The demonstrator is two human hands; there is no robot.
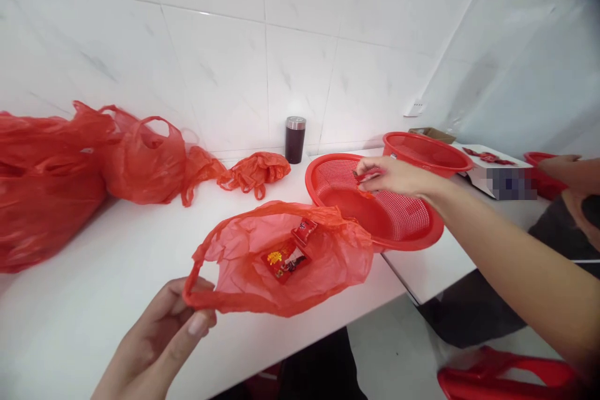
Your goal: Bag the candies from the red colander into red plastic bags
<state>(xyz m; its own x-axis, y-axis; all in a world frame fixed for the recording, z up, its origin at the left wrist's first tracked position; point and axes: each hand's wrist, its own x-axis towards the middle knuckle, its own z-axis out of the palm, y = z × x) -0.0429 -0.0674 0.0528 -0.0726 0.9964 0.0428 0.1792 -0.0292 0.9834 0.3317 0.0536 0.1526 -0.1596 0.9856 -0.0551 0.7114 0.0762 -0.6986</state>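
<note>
My left hand (162, 337) pinches the handle of a thin red plastic bag (328, 256) and holds it open above the white table (94, 287). Inside the bag lie a small red packet (285, 260) with a yellow print and a smaller one (304, 230). My right hand (391, 176) reaches over the near red mesh basket (417, 231), fingers closed on a small red packet (367, 175).
Full red plastic bags (56, 181) are piled at the left against the tiled wall, with a crumpled one (255, 172) in the middle. A dark cup (295, 139) stands at the wall. A second red basket (424, 151) and a cardboard box (482, 172) lie to the right, near another person's arm (569, 172).
</note>
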